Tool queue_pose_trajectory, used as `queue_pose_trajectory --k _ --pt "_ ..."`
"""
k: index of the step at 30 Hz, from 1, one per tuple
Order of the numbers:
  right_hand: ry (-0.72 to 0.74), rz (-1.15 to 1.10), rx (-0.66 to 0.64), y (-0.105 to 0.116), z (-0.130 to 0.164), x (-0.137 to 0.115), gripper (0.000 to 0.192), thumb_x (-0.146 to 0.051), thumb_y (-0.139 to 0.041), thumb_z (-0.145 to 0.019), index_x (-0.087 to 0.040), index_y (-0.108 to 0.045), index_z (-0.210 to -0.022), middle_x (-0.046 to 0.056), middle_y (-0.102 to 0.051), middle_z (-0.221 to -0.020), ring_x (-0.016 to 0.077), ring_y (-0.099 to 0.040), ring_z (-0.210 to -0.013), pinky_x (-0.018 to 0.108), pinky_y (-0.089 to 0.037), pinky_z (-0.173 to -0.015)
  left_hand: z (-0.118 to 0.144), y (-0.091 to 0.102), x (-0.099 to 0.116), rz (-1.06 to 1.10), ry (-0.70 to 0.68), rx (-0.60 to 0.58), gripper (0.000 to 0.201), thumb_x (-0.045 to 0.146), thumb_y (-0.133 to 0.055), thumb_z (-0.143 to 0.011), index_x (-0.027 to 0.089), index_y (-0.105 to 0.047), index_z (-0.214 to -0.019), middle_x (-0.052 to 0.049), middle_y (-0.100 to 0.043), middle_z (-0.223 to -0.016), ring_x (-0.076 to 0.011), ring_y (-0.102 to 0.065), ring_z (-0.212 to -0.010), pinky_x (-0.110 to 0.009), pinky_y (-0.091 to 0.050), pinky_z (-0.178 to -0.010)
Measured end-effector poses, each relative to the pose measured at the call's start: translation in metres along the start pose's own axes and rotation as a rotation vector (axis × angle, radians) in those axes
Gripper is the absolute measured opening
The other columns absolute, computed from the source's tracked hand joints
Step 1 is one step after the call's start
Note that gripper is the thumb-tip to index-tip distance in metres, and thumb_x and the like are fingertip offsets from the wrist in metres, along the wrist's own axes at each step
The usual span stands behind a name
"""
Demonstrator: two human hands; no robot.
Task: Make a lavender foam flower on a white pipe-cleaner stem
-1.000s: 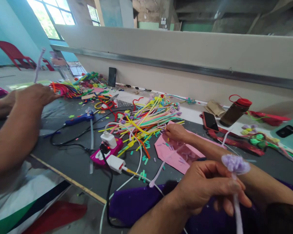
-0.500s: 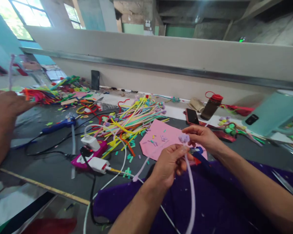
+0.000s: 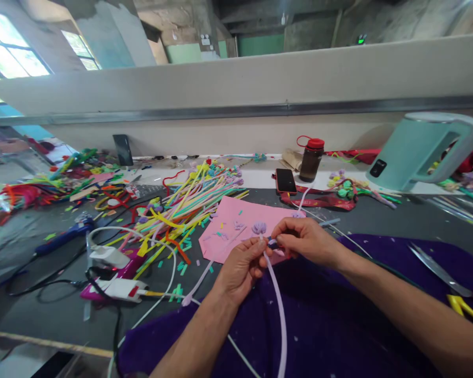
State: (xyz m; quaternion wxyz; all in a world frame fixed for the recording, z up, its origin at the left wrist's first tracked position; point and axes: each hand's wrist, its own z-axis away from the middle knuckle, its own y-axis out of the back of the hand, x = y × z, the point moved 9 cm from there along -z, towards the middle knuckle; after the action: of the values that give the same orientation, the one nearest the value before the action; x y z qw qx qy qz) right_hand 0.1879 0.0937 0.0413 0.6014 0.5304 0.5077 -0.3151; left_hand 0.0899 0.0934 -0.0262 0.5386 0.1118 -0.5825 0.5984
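My left hand [image 3: 240,265] pinches a lilac pipe cleaner [image 3: 278,310] just below its small coiled flower head [image 3: 259,227]; the stem curves down over the purple cloth [image 3: 339,325]. My right hand [image 3: 305,241] meets the left at the stem and grips a small blue piece, partly hidden by the fingers. Both hands hover over the near edge of a pink sheet [image 3: 240,223] strewn with cut bits. A heap of coloured pipe cleaners [image 3: 185,202] lies to the left.
A pink power strip with white chargers [image 3: 110,273] and cables sits at left, near a blue glue gun [image 3: 61,239]. A phone [image 3: 286,180], a red-capped bottle [image 3: 310,158] and a mint kettle [image 3: 418,152] stand behind. Scissors [image 3: 449,283] lie on the right.
The view swung right; the other person's arm at left left the picture. My right hand came back from the pink sheet to the stem, and both hands lowered over the cloth.
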Motion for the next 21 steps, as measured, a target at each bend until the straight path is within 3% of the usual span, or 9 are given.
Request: queue_pose_trajectory --k 11,18,21 --pt "0.203 0.337 0.141 0.003 0.005 -0.023 0.017 -0.01 -0.046 -0.075 -0.017 -0.062 -0.075 -0.001 -0.062 -0.069 0.0106 -0.054 -0.062 0.021 -0.039 -0.059 0.001 0.0 -0.001 -0.109 -0.029 0.021 0.018 0.025 -0.068 -0.067 0.011 -0.058 -0.072 0.0 -0.06 -0.064 -0.0019 -0.048 -0.04 -0.009 -0.035 -0.033" --pt "-0.005 0.019 0.025 -0.006 0.001 0.0 0.013 -0.022 -0.05 -0.077 -0.015 -0.06 -0.076 -0.003 -0.055 -0.059 0.0063 -0.045 -0.044 0.016 -0.036 -0.04 0.003 -0.001 0.006 -0.121 -0.083 0.033 0.016 0.025 -0.065 -0.069 0.014 -0.055 -0.073 0.001 -0.061 -0.064 -0.0031 -0.05 -0.041 -0.01 -0.036 -0.033" --pt "-0.026 -0.119 -0.009 -0.01 0.0 0.005 0.013 -0.025 -0.051 -0.077 -0.015 -0.057 -0.073 -0.004 -0.053 -0.057 0.0047 -0.042 -0.041 0.015 -0.035 -0.037 0.003 -0.001 0.005 -0.106 -0.068 0.021 0.016 0.025 -0.066 -0.069 0.013 -0.056 -0.074 0.002 -0.061 -0.063 -0.0027 -0.05 -0.041 -0.01 -0.036 -0.034"
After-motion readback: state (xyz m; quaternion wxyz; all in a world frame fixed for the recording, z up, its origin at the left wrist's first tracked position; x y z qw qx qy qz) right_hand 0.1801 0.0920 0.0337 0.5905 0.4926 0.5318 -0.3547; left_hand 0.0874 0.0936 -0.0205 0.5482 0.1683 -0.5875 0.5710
